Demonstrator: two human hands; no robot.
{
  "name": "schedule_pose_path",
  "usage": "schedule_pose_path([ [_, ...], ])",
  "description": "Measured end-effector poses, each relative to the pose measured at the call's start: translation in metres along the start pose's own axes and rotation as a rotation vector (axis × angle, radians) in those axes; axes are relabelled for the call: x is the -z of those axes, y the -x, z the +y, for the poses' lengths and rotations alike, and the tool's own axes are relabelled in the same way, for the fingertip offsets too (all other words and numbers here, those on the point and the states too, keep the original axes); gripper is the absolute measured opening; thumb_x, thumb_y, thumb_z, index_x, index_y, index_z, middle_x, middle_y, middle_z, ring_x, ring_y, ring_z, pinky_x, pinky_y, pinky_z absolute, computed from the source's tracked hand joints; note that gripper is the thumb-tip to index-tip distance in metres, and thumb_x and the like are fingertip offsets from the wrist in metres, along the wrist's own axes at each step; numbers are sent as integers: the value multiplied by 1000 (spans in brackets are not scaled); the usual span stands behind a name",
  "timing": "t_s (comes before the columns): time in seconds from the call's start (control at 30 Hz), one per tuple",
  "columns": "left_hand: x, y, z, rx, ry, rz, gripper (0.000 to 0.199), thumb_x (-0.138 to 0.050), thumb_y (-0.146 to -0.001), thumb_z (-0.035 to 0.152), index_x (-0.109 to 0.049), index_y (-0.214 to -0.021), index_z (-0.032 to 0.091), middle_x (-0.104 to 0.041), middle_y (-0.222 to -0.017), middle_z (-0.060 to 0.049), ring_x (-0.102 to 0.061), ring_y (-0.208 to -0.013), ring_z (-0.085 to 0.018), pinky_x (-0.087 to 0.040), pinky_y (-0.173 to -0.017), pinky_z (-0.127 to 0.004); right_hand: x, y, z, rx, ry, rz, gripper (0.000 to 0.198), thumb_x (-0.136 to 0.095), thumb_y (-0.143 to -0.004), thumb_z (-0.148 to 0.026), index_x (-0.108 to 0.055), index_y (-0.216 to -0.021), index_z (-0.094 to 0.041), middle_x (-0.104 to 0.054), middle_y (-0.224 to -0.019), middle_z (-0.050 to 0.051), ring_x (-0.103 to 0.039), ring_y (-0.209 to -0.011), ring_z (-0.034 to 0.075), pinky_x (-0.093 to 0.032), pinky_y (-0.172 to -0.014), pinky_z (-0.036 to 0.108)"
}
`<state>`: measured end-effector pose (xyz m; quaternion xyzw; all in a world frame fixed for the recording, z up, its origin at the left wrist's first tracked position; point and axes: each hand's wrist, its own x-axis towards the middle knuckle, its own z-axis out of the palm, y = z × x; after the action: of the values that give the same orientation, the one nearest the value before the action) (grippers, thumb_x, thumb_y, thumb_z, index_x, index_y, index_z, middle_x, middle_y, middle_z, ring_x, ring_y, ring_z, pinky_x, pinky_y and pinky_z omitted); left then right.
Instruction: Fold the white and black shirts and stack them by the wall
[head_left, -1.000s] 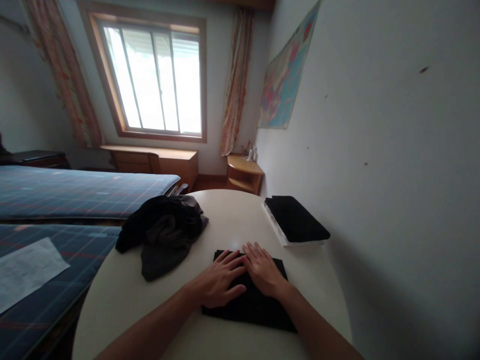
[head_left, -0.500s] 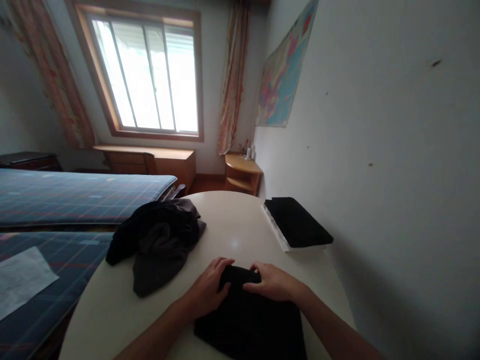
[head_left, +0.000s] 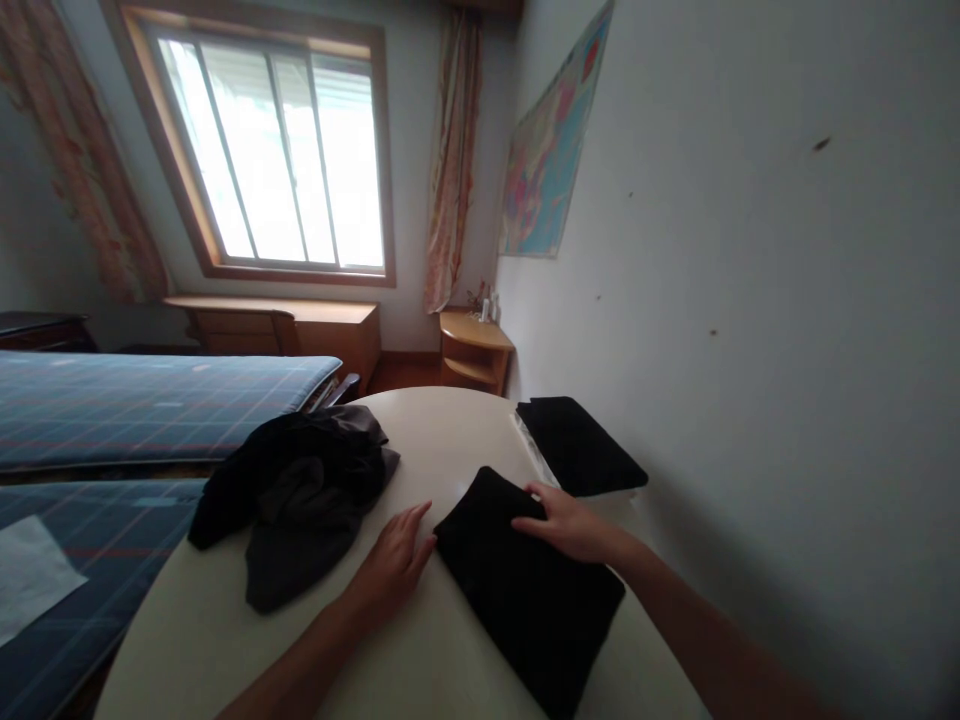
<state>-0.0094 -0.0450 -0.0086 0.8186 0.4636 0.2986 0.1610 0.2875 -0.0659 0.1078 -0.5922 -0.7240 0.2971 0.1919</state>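
A folded black garment point(head_left: 521, 590) lies slantwise on the round white table point(head_left: 442, 430) in front of me. My right hand point(head_left: 568, 522) grips its far right edge, thumb on top and fingers over the side. Beside the left corner of the garment is my left hand point(head_left: 394, 560), fingers stretched out and holding nothing. Whether its fingertips touch the cloth is hard to tell. A crumpled heap of black and dark grey clothes point(head_left: 300, 510) sits at the table's left. Toward the right edge, another folded black garment point(head_left: 585, 445) rests on something white and flat.
Left of the table stand beds with blue plaid mattresses point(head_left: 150, 405), a white paper point(head_left: 34, 580) on the nearer one. The white wall point(head_left: 787, 420) runs close along the right. Farther back are a wooden desk point(head_left: 330, 325) and a corner shelf point(head_left: 476, 335).
The folded garment has turned and shifted forward on the table. My left hand has let go of it and moved left, while my right hand has moved slightly right, still gripping it.
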Motion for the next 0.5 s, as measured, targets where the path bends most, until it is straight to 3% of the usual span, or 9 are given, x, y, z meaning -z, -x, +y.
schedule_pose_path([
  [0.13,-9,2,-9,-60,-98,-47,54,-41,-100,47,-44,-145,17,-52,-145,-15,-44,-138,-30,-33,-116,-53,31,-30,7,36,95,192,45,-68,-81,-39,-61,-119,-14,-68,-119,13,-65,-108,27,-47,-97,37],
  [0.3,-11,4,-13,-96,-139,-51,56,-40,-101,48,-41,-148,18,-52,-146,-15,-44,-138,-30,-34,-116,-52,89,-72,8,63,138,340,35,-70,-82,-34,-65,-111,-15,-72,-111,11,-67,-101,24,-49,-93,33],
  [0.37,-11,3,-14,-100,-151,-58,56,-38,-101,47,-40,-148,17,-51,-146,-15,-43,-139,-30,-34,-117,-52,116,-86,11,17,111,368,36,-70,-83,-36,-66,-111,-14,-74,-103,11,-69,-93,23,-51,-86,31],
  [0.5,-13,3,-15,-96,-172,-47,55,-40,-101,47,-39,-149,20,-52,-146,-13,-43,-139,-29,-34,-117,-51,157,-106,37,-144,153,514,51,-71,-82,-41,-63,-124,-12,-73,-107,13,-70,-91,23,-52,-85,32],
])
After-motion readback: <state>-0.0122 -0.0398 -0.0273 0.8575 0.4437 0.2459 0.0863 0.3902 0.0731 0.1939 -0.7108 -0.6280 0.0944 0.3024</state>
